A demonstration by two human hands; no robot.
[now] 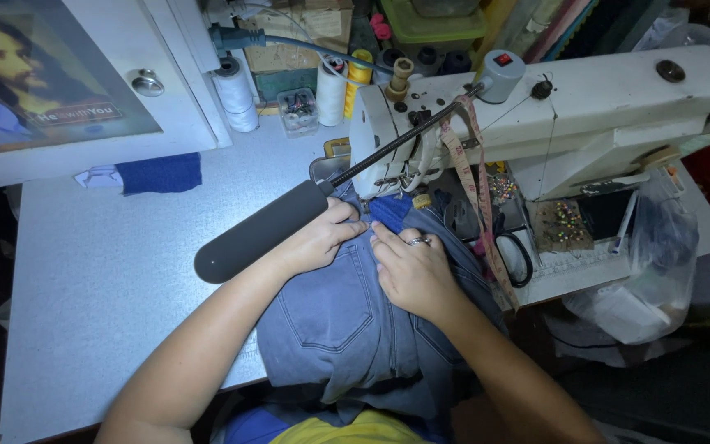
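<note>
With our left hand [320, 238] and right hand [411, 271] both pressed flat, fingers extended, on the grey jeans [334, 321] just before the sewing machine [552, 115], we judge fingertips risk needle contact if the fabric slips forward.

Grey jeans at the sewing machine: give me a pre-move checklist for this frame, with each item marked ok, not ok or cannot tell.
1. Both hands on the cloth: ok. The left hand and right hand press flat on the grey jeans.
2. Fingertips clear of the needle: cannot tell. The needle area under the sewing machine head is hidden by the lamp and the hands.
3. Blue patch lies flat at the foot: cannot tell, partly covered.
4. Measuring tape clear of the seam: ok, it hangs to the right.
5. Scissors off the cloth: ok, they lie on the machine bed.
</note>
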